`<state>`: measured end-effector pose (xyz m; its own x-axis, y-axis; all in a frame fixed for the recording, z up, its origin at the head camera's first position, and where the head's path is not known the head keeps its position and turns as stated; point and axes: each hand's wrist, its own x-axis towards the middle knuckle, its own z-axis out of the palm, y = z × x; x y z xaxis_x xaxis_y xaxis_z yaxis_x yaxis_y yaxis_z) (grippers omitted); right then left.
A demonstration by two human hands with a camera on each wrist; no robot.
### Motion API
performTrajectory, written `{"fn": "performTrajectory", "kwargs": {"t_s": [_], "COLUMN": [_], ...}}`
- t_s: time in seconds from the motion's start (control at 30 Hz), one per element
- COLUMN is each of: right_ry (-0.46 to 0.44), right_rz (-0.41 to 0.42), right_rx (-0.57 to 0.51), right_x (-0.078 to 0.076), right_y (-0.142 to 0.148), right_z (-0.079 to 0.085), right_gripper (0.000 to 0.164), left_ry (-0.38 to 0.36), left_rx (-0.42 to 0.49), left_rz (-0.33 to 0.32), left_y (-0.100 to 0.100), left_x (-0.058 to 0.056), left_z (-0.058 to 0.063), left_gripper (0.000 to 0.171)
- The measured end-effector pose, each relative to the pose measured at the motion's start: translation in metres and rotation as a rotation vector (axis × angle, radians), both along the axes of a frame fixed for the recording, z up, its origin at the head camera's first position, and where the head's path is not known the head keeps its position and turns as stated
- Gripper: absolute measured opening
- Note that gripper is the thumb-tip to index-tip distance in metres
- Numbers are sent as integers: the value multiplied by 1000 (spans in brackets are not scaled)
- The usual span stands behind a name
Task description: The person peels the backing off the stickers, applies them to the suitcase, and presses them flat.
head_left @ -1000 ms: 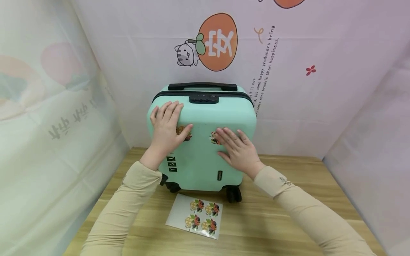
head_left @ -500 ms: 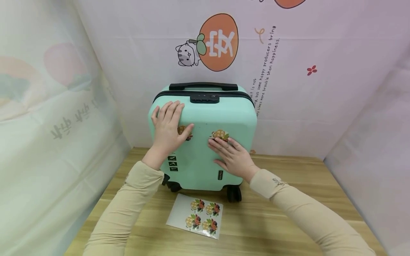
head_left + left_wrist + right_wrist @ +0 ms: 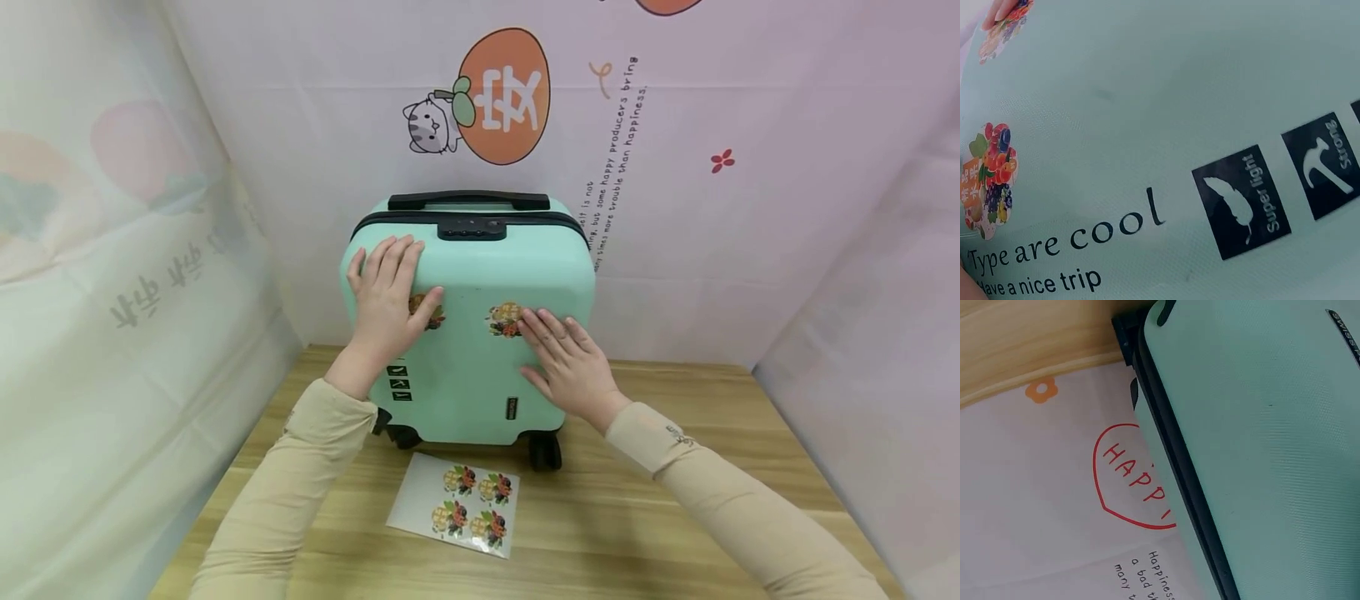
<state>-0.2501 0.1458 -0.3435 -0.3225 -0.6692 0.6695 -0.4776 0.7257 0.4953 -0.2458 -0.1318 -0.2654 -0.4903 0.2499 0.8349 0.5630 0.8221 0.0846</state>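
A mint-green suitcase (image 3: 465, 383) stands upright on its wheels. My left hand (image 3: 386, 304) rests flat on the upper left of its front, fingers spread, the thumb over part of a fruit sticker (image 3: 433, 315). In the left wrist view that fruit sticker (image 3: 997, 181) sits beside the printed words. On the right half of the front is a second fruit sticker (image 3: 504, 320). My right hand (image 3: 566, 358) lies with straight fingers against the suitcase, fingertips at this sticker's right edge. The right wrist view shows the suitcase's side seam (image 3: 1179, 462), with no hand in sight.
A white sticker sheet (image 3: 412, 504) with several fruit stickers lies on the wooden table (image 3: 637, 517) in front of the suitcase. A printed cloth (image 3: 675, 233) hangs behind it, with cloth walls at both sides. The suitcase has a black top handle (image 3: 468, 198) and a wheel (image 3: 545, 452).
My right hand slid down over the right sticker, then back up and to the right, leaving most of the sticker uncovered. My left hand stays in place on the suitcase.
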Motion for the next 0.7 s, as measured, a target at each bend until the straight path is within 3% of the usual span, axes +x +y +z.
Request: {"fn": "performTrajectory", "kwargs": {"t_s": [0.1,0.2,0.37,0.57,0.7], "right_ry": [-23,-21,21,53,-39], "right_rz": [-14,-17,13,138,179], "right_rx": [-3,-2,-3,-105,-179], "right_x": [5,9,13,20,31], "right_y": [0,1,1,-1,-7], "right_z": [-1,-4,-8,-13,-16], "right_gripper": [68,66,60,52,52], "left_ry": [-11,-38,-50,46,113], "left_rx": [-20,-32,15,50,56], "left_rz": [10,11,-51,-122,-171], "left_y": [-2,-2,-6,-8,-7], "left_x": [2,4,7,18,28], "left_z": [0,1,1,-8,-18], "left_gripper": [66,60,52,43,38]}}
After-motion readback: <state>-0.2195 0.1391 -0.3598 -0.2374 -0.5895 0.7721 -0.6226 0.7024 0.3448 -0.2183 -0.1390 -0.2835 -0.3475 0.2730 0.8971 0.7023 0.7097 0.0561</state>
